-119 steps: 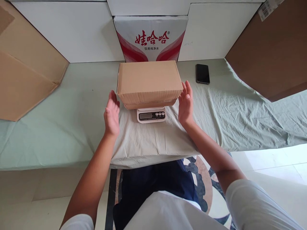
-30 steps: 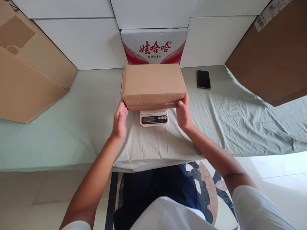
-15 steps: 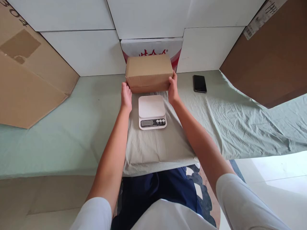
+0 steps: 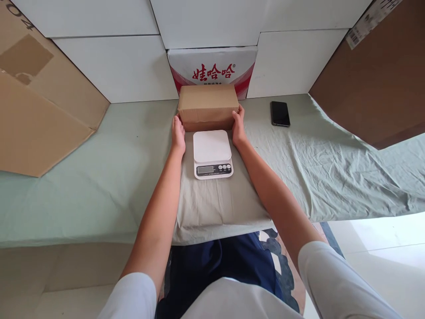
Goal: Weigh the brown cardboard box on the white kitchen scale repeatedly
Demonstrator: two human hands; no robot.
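Note:
A closed brown cardboard box rests on the green cloth just behind a white kitchen scale. My left hand grips the box's left end and my right hand grips its right end. The scale's platform is bare, with its display and buttons facing me. Behind the box stands a white carton with red print.
A black phone lies on the cloth to the right of the box. Large flattened brown cardboard leans at the left and at the right. White blocks line the back wall.
Four seconds ago the box sat on the scale with my hands apart beside it. I gripped both ends, lifted it off and set it down behind the scale.

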